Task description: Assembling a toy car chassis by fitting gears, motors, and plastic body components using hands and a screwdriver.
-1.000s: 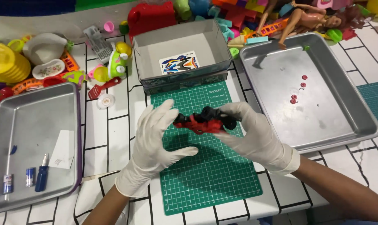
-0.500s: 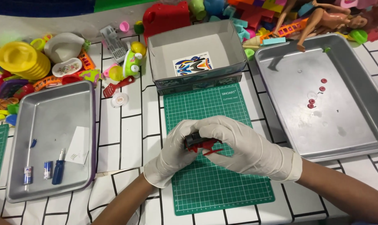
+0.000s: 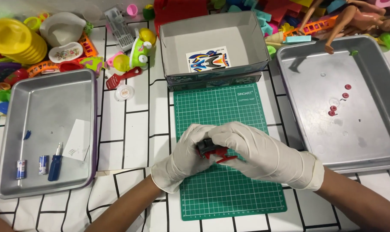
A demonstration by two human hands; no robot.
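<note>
The small red and black toy [image 3: 213, 151] is held between both gloved hands, low over the green cutting mat [image 3: 229, 189]. The fingers [image 3: 229, 134] of the right hand [image 3: 257, 152] are curled over the top of the toy and closed on it; the left hand [image 3: 187, 151] is wrapped around its near left side, fingers likewise closed on it. Most of the toy is hidden, so which part is being worked cannot be told.

For this step, the toy is best kept directly above the mat, so that any small piece that comes loose is caught on the green surface and not lost among the tiles of the tablecloth. One hand is used as a clamp while the other applies force; twisting is to be kept gentle, since thin plastic is judged liable to snap.

Freed parts belong with the small red pieces [image 3: 337, 103] in the metal tray on the right [image 3: 375, 141]. A blue-handled screwdriver [image 3: 55, 161] and two small batteries [image 3: 31, 166] lie in the metal tray on the left [image 3: 44, 107], within reach. Beyond the mat stands an open grey box [image 3: 246, 38] containing a sticker sheet [image 3: 208, 59].
</note>
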